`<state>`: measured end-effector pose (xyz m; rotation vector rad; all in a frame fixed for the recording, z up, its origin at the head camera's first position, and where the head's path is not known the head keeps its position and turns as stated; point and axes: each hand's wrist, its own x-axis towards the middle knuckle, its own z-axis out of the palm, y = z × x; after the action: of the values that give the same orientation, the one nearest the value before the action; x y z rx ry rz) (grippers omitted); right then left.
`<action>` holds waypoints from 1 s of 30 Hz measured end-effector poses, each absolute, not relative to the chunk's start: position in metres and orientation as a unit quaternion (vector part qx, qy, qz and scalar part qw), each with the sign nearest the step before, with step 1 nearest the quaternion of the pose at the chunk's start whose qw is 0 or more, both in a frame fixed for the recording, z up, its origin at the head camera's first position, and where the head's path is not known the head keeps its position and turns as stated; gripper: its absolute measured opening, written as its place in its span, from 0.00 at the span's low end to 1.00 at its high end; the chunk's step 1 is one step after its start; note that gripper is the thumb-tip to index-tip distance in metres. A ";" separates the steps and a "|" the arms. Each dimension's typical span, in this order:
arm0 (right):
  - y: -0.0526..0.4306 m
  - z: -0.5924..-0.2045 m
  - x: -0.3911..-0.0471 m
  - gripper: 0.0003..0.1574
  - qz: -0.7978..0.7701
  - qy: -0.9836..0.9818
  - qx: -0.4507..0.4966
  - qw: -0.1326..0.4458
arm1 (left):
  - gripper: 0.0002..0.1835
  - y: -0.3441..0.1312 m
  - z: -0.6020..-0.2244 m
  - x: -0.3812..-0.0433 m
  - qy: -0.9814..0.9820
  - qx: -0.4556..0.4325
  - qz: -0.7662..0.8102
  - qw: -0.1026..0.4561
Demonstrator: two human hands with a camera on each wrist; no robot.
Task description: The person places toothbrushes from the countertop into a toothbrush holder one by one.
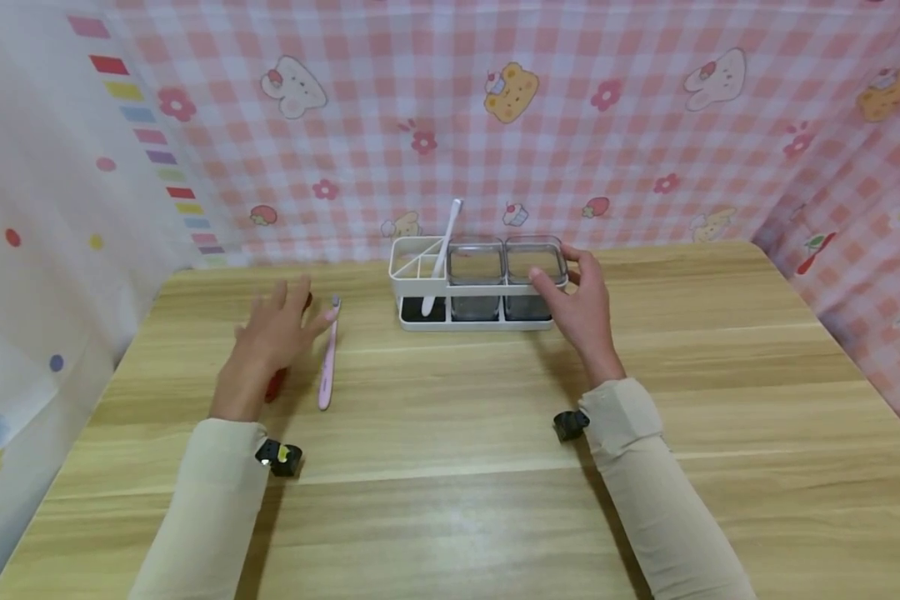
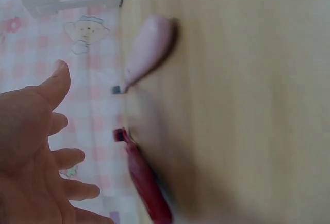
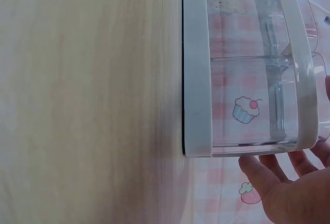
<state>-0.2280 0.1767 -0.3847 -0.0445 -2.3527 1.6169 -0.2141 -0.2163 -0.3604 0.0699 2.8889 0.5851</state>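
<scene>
- Currently held out over the table (image 1: 420,450) with fingers spread and thumb stretched sideways: left hand (image 1: 273,329), a little blurred, holding nothing.
- Beneath that palm, partly covered by it in the head view: red toothbrush (image 2: 147,185), lying flat with a dark bristle head at its far end.
- Just to the right of the left hand: pink toothbrush (image 1: 327,375), flat on the table, handle toward the person, head close to the thumb tip; cannot tell whether touching.
- Curled about the right end of a white toothbrush holder (image 1: 487,290): right hand (image 1: 581,312), thumb over the near rim, fingers round the far side and end, parted only by the holder's width.
- Between the hands, farther forward than the pink toothbrush and gripped by the right one: that same holder, upright on the table.
- Next to the right thumb, inside the holder: right clear cup (image 1: 527,308), with left clear cup (image 1: 475,308) beside it.
- In the divided compartment toward the left hand: white toothbrush (image 1: 442,250), head up, tilted toward the right hand, foot by a black pad (image 1: 412,310).
- Beyond both hands: pink gingham cloth (image 1: 457,150).
- Behind each hand: beige sleeves (image 1: 656,483).
</scene>
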 end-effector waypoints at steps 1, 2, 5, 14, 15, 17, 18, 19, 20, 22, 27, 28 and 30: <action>0.177 -0.385 -0.228 0.42 0.559 -0.816 -0.015 0.143 | 0.46 -0.218 -0.363 -0.214 0.975 0.021 0.198 0.104; 0.177 -0.384 -0.228 0.43 0.559 -0.817 -0.015 0.142 | 0.46 -0.219 -0.365 -0.214 0.974 0.018 0.196 0.110; 0.178 -0.384 -0.228 0.43 0.557 -0.819 -0.017 0.141 | 0.46 -0.223 -0.371 -0.213 0.974 0.012 0.194 0.115; 0.177 -0.382 -0.228 0.42 0.556 -0.818 -0.012 0.148 | 0.37 -0.235 -0.380 -0.215 0.981 0.022 0.172 0.081; 0.177 -0.382 -0.228 0.42 0.555 -0.818 -0.013 0.148 | 0.34 -0.236 -0.380 -0.216 0.983 0.025 0.166 0.080; 0.177 -0.382 -0.229 0.42 0.555 -0.818 -0.016 0.149 | 0.26 -0.237 -0.381 -0.218 0.985 0.026 0.155 0.077; 0.177 -0.382 -0.229 0.43 0.555 -0.819 -0.016 0.149 | 0.22 -0.237 -0.381 -0.219 0.985 0.028 0.149 0.078; 0.177 -0.383 -0.229 0.43 0.554 -0.819 -0.018 0.147 | 0.21 -0.238 -0.382 -0.219 0.986 0.027 0.145 0.079; 0.177 -0.383 -0.228 0.43 0.553 -0.820 -0.019 0.145 | 0.19 -0.237 -0.382 -0.220 0.987 0.028 0.141 0.078; 0.177 -0.384 -0.229 0.44 0.553 -0.821 -0.022 0.140 | 0.15 -0.237 -0.382 -0.222 0.987 0.030 0.139 0.078; 0.177 -0.385 -0.228 0.45 0.552 -0.823 -0.028 0.131 | 0.06 -0.236 -0.383 -0.226 0.986 0.062 0.140 0.063; 0.177 -0.384 -0.228 0.45 0.552 -0.823 -0.028 0.130 | 0.05 -0.236 -0.383 -0.226 0.986 0.070 0.139 0.057; 0.177 -0.384 -0.228 0.45 0.551 -0.824 -0.028 0.131 | 0.05 -0.236 -0.383 -0.227 0.985 0.080 0.144 0.050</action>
<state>-0.2278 0.1773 -0.3839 -0.0809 -2.3919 1.5996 -0.2274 -0.2361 -0.3832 0.2444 2.9999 0.4377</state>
